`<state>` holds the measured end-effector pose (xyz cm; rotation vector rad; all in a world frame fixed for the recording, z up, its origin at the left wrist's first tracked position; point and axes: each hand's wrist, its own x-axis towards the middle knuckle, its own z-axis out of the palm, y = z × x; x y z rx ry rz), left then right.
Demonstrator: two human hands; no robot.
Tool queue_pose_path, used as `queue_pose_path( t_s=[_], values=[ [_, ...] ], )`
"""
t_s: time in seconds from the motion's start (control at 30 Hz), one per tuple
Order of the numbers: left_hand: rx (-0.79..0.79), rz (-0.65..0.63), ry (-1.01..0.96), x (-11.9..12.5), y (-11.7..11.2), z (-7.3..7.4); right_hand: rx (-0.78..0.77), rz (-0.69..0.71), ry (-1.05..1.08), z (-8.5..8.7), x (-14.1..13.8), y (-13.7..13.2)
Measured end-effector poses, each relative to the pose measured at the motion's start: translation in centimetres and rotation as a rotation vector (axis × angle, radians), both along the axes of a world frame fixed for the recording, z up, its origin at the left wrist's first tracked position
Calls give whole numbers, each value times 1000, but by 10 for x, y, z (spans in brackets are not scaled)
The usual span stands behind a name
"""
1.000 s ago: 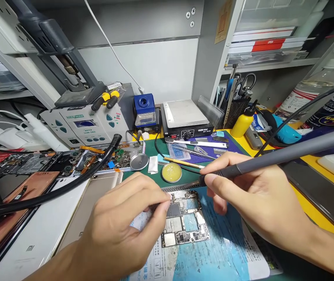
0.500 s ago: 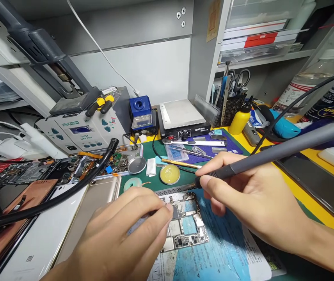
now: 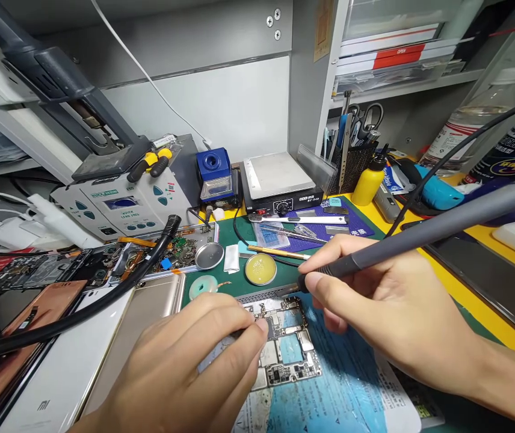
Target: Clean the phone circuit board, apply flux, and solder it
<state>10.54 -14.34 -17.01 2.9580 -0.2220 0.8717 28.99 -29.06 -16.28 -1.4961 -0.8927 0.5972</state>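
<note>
My right hand (image 3: 388,300) grips a grey soldering iron (image 3: 402,231) like a pen. Its metal tip points left and down over the upper edge of a phone circuit board (image 3: 291,377); I cannot tell whether it touches. My left hand (image 3: 185,367) covers the board's left side, fingers curled and pressed together over it; whatever they may pinch is hidden. Under the board lies a blue and white printed sheet (image 3: 348,397). Just behind it sit a round tin of yellowish paste (image 3: 260,270) and a pale green reel of braid (image 3: 203,286).
A thick black hose (image 3: 90,319) crosses phone shells on the left. Behind stand a hot air station (image 3: 135,201), a blue iron holder (image 3: 213,171) and a heating plate (image 3: 278,174). A yellow bottle (image 3: 368,180) and a dark phone (image 3: 501,282) are on the right.
The view has shifted slightly. The iron's tip sits a little lower, nearer the board's upper edge. My left hand keeps nearly the same pose.
</note>
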Motion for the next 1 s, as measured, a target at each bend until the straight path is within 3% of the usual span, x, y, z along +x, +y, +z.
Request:
queue_pose_path(
  t_s=[0.53,1.0],
  values=[
    [25,-12,-25,-3,1,-5,-9,5,9,0,-2,-2],
    [27,-12,-43,2,-2,-1,-4,7,7,-1,-1,-1]
  ],
)
